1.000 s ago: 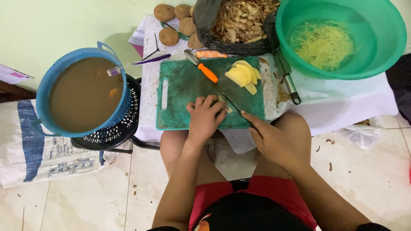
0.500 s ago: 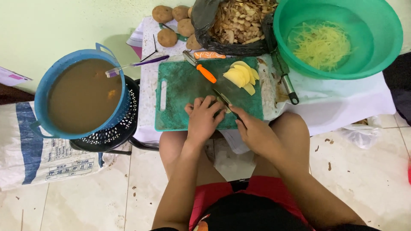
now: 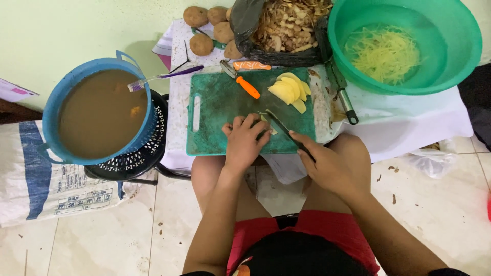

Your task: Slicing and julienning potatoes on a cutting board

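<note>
Seen from above, a seated person worked at a green cutting board (image 3: pixel 215 110) lying on a low table (image 3: pixel 409 120) covered with white cloth. The left hand (image 3: pixel 244 140) was curled, fingertips down, pressing a small pale potato piece (image 3: pixel 267 121) flat against the board near its front edge; most of that piece was hidden under the fingers. The right hand (image 3: pixel 327 163) was wrapped shut around the dark handle of a knife (image 3: pixel 284 129). The blade ran diagonally, from the right hand at the lower right up toward the left fingertips, its tip just beside the held piece. So the potato piece lay up and to the left of the right hand, in line with the blade's long axis, and directly under the left hand, which was the nearer of the two.

Farther back on the board sat a fan of yellow potato slices (image 3: pixel 290 89) and an orange-handled peeler (image 3: pixel 244 83). Behind were whole brown potatoes (image 3: pixel 202 44), a black bag of peelings (image 3: pixel 286 23), and a green basin (image 3: pixel 460 61) holding shredded potato in water. To the left stood a blue bucket (image 3: pixel 53 102) of brown water.
</note>
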